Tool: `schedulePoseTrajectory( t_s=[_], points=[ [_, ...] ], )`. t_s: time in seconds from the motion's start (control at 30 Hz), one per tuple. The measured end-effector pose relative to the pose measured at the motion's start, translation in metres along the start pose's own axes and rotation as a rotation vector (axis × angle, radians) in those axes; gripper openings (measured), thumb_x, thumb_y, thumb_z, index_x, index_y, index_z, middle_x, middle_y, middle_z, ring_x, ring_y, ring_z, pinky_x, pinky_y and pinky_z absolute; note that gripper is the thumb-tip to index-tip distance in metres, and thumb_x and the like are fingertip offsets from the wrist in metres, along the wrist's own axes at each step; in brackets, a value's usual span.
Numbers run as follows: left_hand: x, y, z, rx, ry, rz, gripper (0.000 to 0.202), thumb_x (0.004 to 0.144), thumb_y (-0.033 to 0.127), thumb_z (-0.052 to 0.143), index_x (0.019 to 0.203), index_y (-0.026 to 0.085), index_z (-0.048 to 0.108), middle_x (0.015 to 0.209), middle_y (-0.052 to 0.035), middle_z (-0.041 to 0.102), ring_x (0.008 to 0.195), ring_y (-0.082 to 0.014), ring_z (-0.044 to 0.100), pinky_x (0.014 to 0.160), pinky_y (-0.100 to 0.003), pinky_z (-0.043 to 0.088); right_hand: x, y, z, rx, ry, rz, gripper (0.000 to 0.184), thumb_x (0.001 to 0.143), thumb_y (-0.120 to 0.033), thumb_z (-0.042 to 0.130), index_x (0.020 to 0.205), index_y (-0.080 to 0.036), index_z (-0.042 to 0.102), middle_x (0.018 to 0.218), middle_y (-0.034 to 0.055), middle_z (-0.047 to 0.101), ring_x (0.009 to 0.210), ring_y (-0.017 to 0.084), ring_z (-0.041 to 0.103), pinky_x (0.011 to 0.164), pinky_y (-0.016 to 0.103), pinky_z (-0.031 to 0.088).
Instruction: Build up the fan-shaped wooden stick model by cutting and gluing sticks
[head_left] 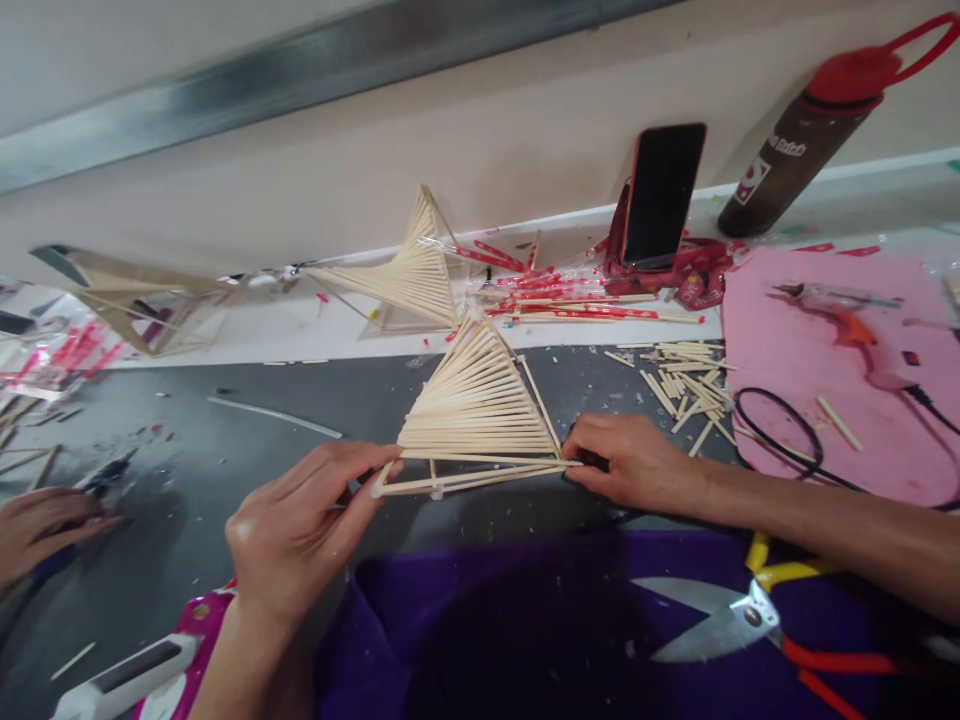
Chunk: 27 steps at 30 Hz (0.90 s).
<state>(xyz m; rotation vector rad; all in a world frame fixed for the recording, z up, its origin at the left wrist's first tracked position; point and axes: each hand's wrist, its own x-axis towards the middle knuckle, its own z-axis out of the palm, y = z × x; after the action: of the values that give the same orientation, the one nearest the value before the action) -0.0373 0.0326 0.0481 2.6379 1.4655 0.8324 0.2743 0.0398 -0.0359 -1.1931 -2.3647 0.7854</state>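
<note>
A fan-shaped model of thin wooden sticks [480,405] stands on the dark grey table [225,440] in front of me. My left hand [300,530] pinches its lower left corner with fingers and thumb pressed on the sticks. My right hand [630,458] is closed over the lower right corner, fingers curled and pressed against the stick ends. The model rests between the two hands.
A second stick model [409,275] and a third [142,300] stand at the wall. Loose sticks [686,385], a phone [664,195], a red-capped bottle [817,125], a glue gun [855,325] on a pink mat, scissors [742,615] on purple cloth. Another person's hand [41,525] at left.
</note>
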Motion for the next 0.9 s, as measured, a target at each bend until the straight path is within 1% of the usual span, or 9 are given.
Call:
schedulePoseTrajectory(
  t_s=[0.13,0.3,0.43,0.53,0.67,0.9],
  points=[
    [0.0000,-0.0004,0.0001,0.013,0.003,-0.002,0.018,0.078,0.023,0.065,0.096,0.025,0.068,0.085,0.0011,0.070,0.073,-0.0135,0.064,0.066,-0.024,0.048,0.0012,0.0027,0.0018,-0.011,-0.023,-0.005,0.009,0.085,-0.022,0.055,0.084,-0.018,0.063,0.083,0.0025,0.062,0.078,0.014,0.058,0.069,0.023,0.040],
    [-0.0007,-0.0007,0.0006,0.013,0.005,-0.012,0.020,0.078,0.025,0.064,0.097,0.028,0.068,0.086,0.0019,0.070,0.073,-0.0150,0.065,0.065,-0.026,0.049,0.0019,0.0062,0.0015,0.009,-0.026,-0.020,0.013,0.088,-0.022,0.052,0.085,-0.018,0.064,0.083,0.0026,0.063,0.079,0.015,0.058,0.070,0.024,0.041],
    [-0.0010,-0.0006,0.0005,0.031,0.008,-0.011,0.018,0.078,0.024,0.064,0.096,0.027,0.068,0.085,0.0017,0.070,0.072,-0.0142,0.064,0.065,-0.025,0.049,0.0022,0.0076,0.0026,0.012,-0.017,-0.025,0.016,0.089,-0.022,0.050,0.086,-0.019,0.065,0.083,0.0031,0.063,0.079,0.014,0.059,0.071,0.024,0.041],
    [-0.0011,-0.0013,0.0003,0.020,0.000,-0.006,0.019,0.078,0.023,0.064,0.097,0.026,0.068,0.086,0.0012,0.070,0.074,-0.0141,0.064,0.067,-0.025,0.049,0.0024,0.0071,0.0029,0.008,-0.010,-0.018,0.015,0.089,-0.022,0.050,0.087,-0.019,0.064,0.084,0.0028,0.064,0.079,0.014,0.059,0.071,0.024,0.041],
    [-0.0014,-0.0025,0.0001,0.004,-0.005,-0.017,0.020,0.078,0.024,0.064,0.098,0.027,0.068,0.088,0.0014,0.070,0.075,-0.0146,0.064,0.066,-0.025,0.048,0.0027,0.0053,0.0017,0.033,-0.001,0.011,0.011,0.087,-0.021,0.053,0.088,-0.018,0.063,0.086,0.0022,0.064,0.079,0.014,0.059,0.070,0.023,0.041],
    [-0.0016,-0.0027,-0.0002,-0.010,-0.012,-0.008,0.021,0.078,0.024,0.064,0.099,0.026,0.068,0.089,0.0005,0.070,0.075,-0.0151,0.065,0.066,-0.025,0.049,0.0043,0.0047,0.0006,0.044,0.001,-0.006,0.011,0.087,-0.019,0.052,0.088,-0.019,0.064,0.085,0.0015,0.064,0.078,0.014,0.059,0.069,0.023,0.040]
  ],
)
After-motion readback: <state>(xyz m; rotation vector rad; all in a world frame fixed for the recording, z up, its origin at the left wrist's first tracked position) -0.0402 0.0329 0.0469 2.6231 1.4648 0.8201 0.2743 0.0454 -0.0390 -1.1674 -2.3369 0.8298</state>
